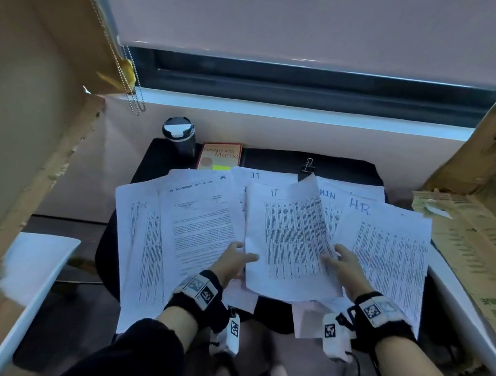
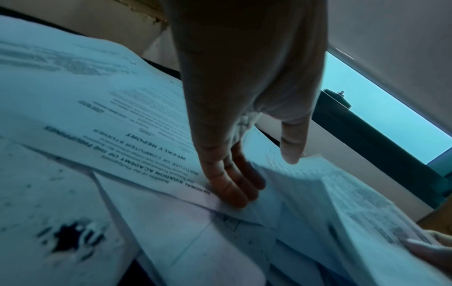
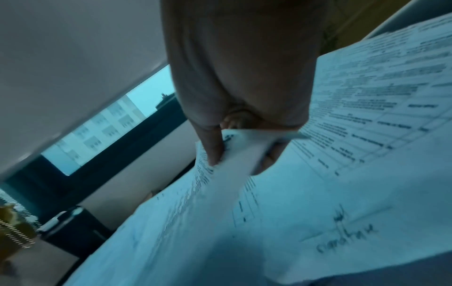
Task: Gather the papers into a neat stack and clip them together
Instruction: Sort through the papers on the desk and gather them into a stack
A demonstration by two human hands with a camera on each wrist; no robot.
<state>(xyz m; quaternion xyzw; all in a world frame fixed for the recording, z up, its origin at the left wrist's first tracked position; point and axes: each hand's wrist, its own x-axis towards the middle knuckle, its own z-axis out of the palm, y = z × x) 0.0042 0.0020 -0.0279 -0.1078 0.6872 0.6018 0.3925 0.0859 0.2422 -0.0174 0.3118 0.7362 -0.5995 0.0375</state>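
Loose papers (image 1: pixel 203 229) are light, floppy and slippery. The right hand (image 1: pixel 344 262) pinches a sheet's (image 1: pixel 292 237) near edge; the left hand (image 1: pixel 235 256), fingers spread, presses beside it. Best squared by their edges.

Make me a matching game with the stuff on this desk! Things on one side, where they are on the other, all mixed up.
Things:
1. binder clip
2. travel cup
3. book
4. sheet marked IT

Places:
A. back left corner of the black mat
B. held between both hands
C. beside the cup, partly under the papers
D. back of the mat, just past the papers

Pairs: 1-D, 2-A, 3-C, 4-B
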